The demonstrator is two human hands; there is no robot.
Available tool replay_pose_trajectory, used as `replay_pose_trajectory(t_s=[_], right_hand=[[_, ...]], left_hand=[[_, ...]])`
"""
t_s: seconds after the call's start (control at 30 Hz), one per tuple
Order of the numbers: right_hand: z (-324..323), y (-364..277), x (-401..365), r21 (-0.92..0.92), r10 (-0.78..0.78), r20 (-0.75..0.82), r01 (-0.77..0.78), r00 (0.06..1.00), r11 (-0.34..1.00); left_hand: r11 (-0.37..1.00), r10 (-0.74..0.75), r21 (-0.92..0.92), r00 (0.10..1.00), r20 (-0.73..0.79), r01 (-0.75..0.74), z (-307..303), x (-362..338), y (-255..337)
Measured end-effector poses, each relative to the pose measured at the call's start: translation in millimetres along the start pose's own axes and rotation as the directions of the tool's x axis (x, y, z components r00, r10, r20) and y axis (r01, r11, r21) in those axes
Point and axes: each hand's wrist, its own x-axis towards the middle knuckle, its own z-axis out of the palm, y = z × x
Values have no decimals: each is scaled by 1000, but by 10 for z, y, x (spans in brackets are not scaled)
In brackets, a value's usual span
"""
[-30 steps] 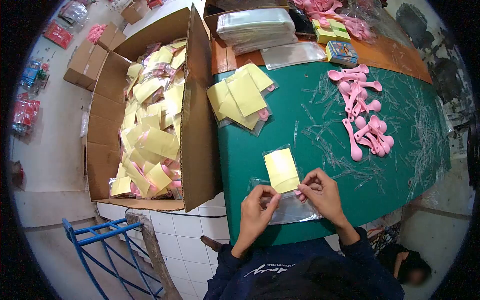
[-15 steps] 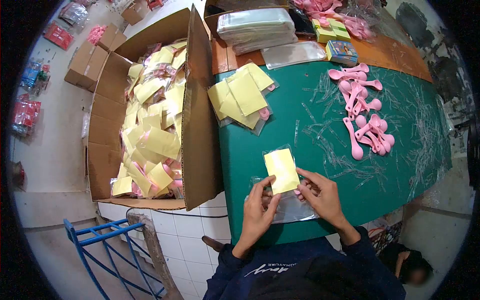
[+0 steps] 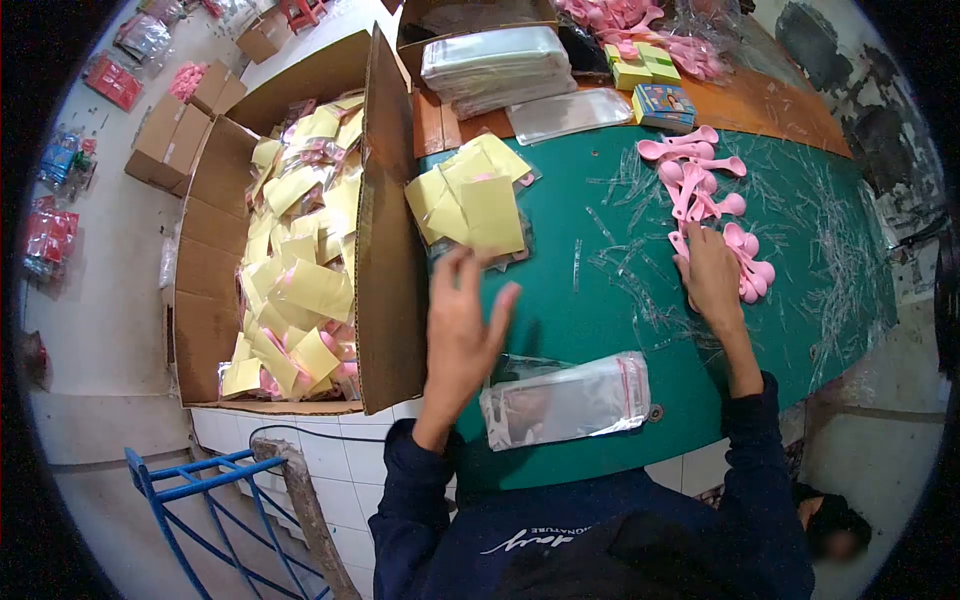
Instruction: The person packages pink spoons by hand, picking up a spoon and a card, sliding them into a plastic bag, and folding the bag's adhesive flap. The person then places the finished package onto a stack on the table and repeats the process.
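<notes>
My left hand is open, fingers spread, just below a pile of clear packets with yellow cards; pink bits show at the packets' edges. Over at the right, my right hand is down on the heap of pink plastic spoons. Its thumb and fingers close around one pink spoon, mostly hidden beneath them. Between my forearms, a stack of clear plastic bags lies flat near the table's front edge.
A tall cardboard box full of yellow-card packets stands left of the green table. Thin clear plastic strips litter the right side. Bag stacks and small card packs sit at the back. A blue metal rack stands lower left.
The yellow-card packet both hands held now lies on the pile at the left. My left hand has moved left and opened; my right hand has moved up and right onto the spoons.
</notes>
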Motion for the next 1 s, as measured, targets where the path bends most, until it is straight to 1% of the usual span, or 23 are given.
replay_pose_trajectory(t_s=[0.03, 0.07, 0.1, 0.13, 0.17, 0.2, 0.23, 0.27, 0.3, 0.33, 0.37, 0.43, 0.47, 0.57, 0.67, 0.7, 0.77, 0.87, 0.9, 0.97, 1.0], right_hand=[[46, 32, 9, -2, 10, 16, -10, 1000, 1000], [70, 64, 15, -4, 16, 32, -16, 999, 1000], [59, 112, 9, 109, 58, 57, -64, 997, 992], [24, 162, -5, 219, 97, 87, -114, 992, 969], [-26, 180, -24, 324, 134, 125, -168, 983, 931], [-165, 140, -25, 427, 147, 131, -190, 980, 884], [-293, 145, -31, 435, 160, 133, -203, 978, 877], [-416, 160, -35, 441, 175, 132, -216, 976, 871], [-500, 177, -43, 446, 192, 129, -230, 973, 865], [-542, 266, -50, 422, 226, 165, -276, 960, 864], [-616, 270, -60, 443, 227, 139, -266, 964, 856], [-778, 250, -125, 487, 226, 89, -240, 970, 840], [-796, 219, -154, 490, 208, 8, -185, 978, 852], [-1042, -76, -222, 529, 283, 133, -310, 950, 790], [-913, -190, -389, 806, 202, 138, -228, 970, 545], [-892, -255, -418, 828, 189, 178, -251, 966, 501], [-851, -416, -446, 864, 153, 253, -294, 955, 409], [-721, -545, -485, 838, 168, 209, -265, 963, 476], [-692, -574, -490, 827, 170, 189, -250, 967, 504], [-678, -641, -494, 860, 234, 159, -251, 959, 445], [-682, -663, -502, 873, 262, 139, -243, 955, 422]], left_hand=[[996, 81, 32, 993, 87, -84, 26, -28, 6], [990, 113, -106, 967, 228, -90, 120, -117, 72], [980, 138, -184, 910, 390, -70, 228, -221, 94], [986, 111, -164, 872, 477, -36, 330, -343, 139], [986, 149, -136, 860, 489, -94, 397, -391, 165], [982, 188, -112, 843, 504, -152, 448, -421, 199], [973, 229, -91, 823, 520, -213, 483, -438, 219], [968, 232, -49, 814, 532, -244, 516, -448, 214], [970, 215, -25, 811, 543, -240, 531, -442, 217], [971, 198, 1, 810, 552, -238, 541, -422, 217], [972, 179, 30, 810, 559, -235, 543, -402, 213], [980, 176, -25, 797, 577, -197, 526, -385, 178], [983, 173, -52, 791, 586, -176, 510, -381, 159], [981, 192, -100, 781, 594, -166, 425, -361, 159], [941, 166, -338, 840, 517, 22, 379, -366, 107], [895, 116, -420, 827, 550, 153, 364, -374, 86], [738, 31, -543, 783, 621, 402, 336, -393, 50], [561, -101, -572, 735, 670, 598, 289, -412, 61], [523, -113, -602, 749, 653, 604, 286, -421, 58], [444, -142, -656, 771, 621, 610, 286, -443, 49], [436, -166, -653, 768, 618, 619, 283, -454, 46]])
